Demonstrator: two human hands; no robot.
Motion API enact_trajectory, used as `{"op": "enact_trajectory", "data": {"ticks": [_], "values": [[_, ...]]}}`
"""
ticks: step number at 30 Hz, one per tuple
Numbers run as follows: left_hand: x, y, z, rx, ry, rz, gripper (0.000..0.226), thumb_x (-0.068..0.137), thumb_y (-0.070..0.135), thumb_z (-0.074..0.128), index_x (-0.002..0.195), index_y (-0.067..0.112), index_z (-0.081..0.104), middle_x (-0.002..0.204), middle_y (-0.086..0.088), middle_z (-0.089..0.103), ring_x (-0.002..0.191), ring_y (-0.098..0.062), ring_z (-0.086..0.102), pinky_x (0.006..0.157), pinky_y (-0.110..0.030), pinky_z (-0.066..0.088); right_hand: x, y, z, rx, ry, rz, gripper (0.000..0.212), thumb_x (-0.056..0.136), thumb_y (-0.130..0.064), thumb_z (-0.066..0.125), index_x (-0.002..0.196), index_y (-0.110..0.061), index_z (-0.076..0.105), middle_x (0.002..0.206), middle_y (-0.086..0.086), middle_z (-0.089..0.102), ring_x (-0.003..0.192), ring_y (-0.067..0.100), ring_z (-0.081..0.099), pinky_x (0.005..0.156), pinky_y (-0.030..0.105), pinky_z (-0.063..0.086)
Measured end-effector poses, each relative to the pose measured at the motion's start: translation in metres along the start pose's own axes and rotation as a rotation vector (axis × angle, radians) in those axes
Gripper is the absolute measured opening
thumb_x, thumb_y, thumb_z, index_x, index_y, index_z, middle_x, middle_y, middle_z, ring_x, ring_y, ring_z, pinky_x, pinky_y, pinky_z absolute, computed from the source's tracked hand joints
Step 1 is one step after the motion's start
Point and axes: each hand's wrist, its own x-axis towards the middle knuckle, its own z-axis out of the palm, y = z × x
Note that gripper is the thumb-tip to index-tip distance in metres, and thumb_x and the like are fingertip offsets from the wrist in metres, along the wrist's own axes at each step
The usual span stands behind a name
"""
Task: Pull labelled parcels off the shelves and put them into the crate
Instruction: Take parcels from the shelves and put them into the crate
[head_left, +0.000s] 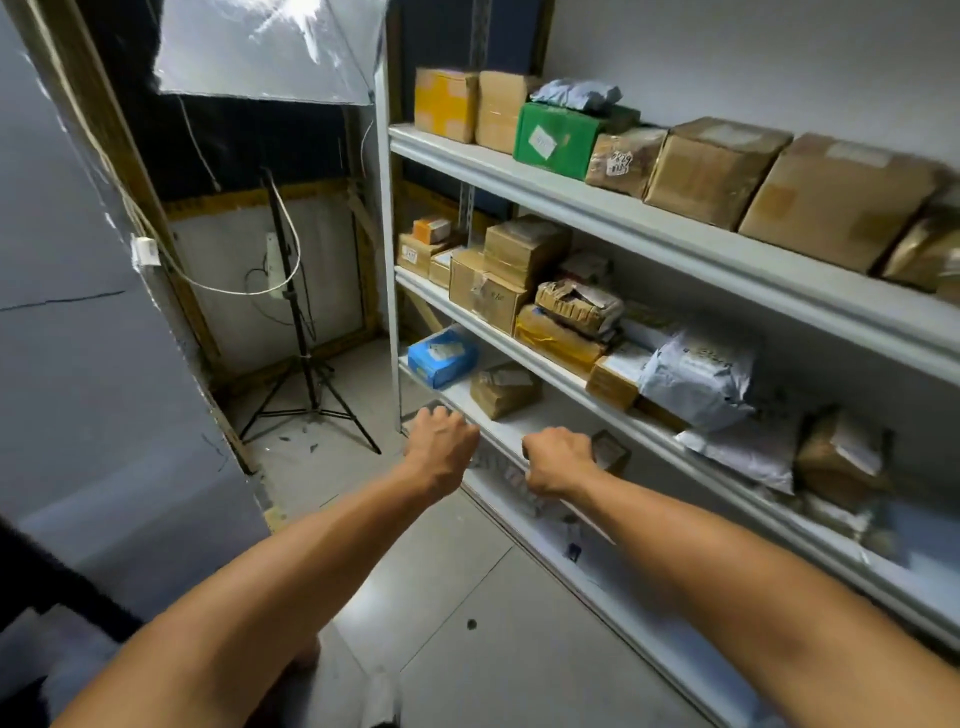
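Both my arms reach toward the third shelf (524, 421) of a white rack. My right hand (558, 460) lies against a small brown parcel (613, 452) at the shelf's front, and its curled fingers close on the parcel's near side. My left hand (441, 447) hovers by the shelf's front edge with fingers loosely curled and nothing in it. Just behind my hands lie a brown taped parcel (504, 389) and a blue box (443, 357). No crate is in view.
The upper shelves carry several cardboard boxes, a green box (561, 137) and a grey mailer bag (698, 374). More parcels sit at the right (841, 454). A light stand (306, 358) with an umbrella stands on the floor to the left, with cables hanging along the wall.
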Motion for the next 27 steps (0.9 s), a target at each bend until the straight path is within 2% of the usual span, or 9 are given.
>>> {"op": "enact_trajectory", "data": {"ticks": [7,11,15,18,20,24,27], "values": [[0.094,-0.061,0.025,0.037,0.044,0.06,0.029,0.094,0.023,0.066,0.122,0.013,0.065,0.106,-0.008,0.061,0.092,-0.021,0.056,0.078,-0.034,0.044,0.101,-0.019,-0.025,0.002,0.028,0.013,0.035,0.09,-0.032,0.064,0.123,-0.02,0.065,0.122,0.006,0.066,0.117,0.028,0.06,0.091,0.04,0.052],[0.152,-0.106,0.032,0.008,0.009,0.062,0.032,0.093,0.021,0.067,0.125,0.015,0.063,0.113,-0.009,0.06,0.1,-0.022,0.057,0.084,-0.035,0.049,0.17,-0.034,-0.048,0.038,0.026,0.032,0.03,0.088,-0.028,0.065,0.117,-0.019,0.066,0.116,0.006,0.067,0.112,0.028,0.062,0.082,0.038,0.048],[0.202,-0.145,0.04,-0.023,-0.018,0.069,0.036,0.092,0.022,0.068,0.127,0.015,0.061,0.115,-0.009,0.06,0.104,-0.023,0.057,0.086,-0.037,0.052,0.235,-0.042,-0.067,0.126,0.071,0.068,0.028,0.09,-0.03,0.06,0.116,-0.022,0.063,0.118,0.005,0.066,0.111,0.028,0.061,0.081,0.037,0.046],[0.237,-0.169,0.046,-0.034,-0.04,0.07,0.038,0.093,0.022,0.066,0.13,0.016,0.061,0.115,-0.009,0.062,0.106,-0.025,0.059,0.087,-0.038,0.051,0.269,-0.041,-0.074,0.225,0.089,0.13,0.026,0.09,-0.03,0.059,0.114,-0.024,0.063,0.116,0.004,0.067,0.108,0.027,0.062,0.083,0.036,0.052],[0.258,-0.179,0.046,-0.031,-0.057,0.082,0.033,0.092,0.021,0.064,0.125,0.017,0.064,0.112,-0.008,0.064,0.106,-0.027,0.059,0.087,-0.039,0.051,0.287,-0.039,-0.078,0.297,0.105,0.172,0.026,0.088,-0.03,0.06,0.114,-0.025,0.065,0.115,0.004,0.067,0.107,0.027,0.062,0.083,0.036,0.053],[0.303,-0.189,0.042,-0.085,-0.042,0.101,0.033,0.089,0.018,0.065,0.122,0.015,0.062,0.115,-0.009,0.061,0.11,-0.029,0.056,0.089,-0.041,0.048,0.325,-0.025,-0.083,0.407,0.134,0.267,0.039,0.09,-0.026,0.066,0.128,-0.026,0.06,0.127,0.004,0.057,0.116,0.027,0.057,0.093,0.042,0.052],[0.337,-0.193,0.04,-0.129,-0.023,0.114,0.03,0.09,0.016,0.063,0.12,0.015,0.062,0.116,-0.011,0.06,0.112,-0.03,0.056,0.092,-0.042,0.048,0.351,-0.01,-0.086,0.457,0.147,0.304,0.046,0.092,-0.025,0.067,0.136,-0.022,0.053,0.138,0.006,0.049,0.121,0.027,0.053,0.097,0.042,0.049]]}}
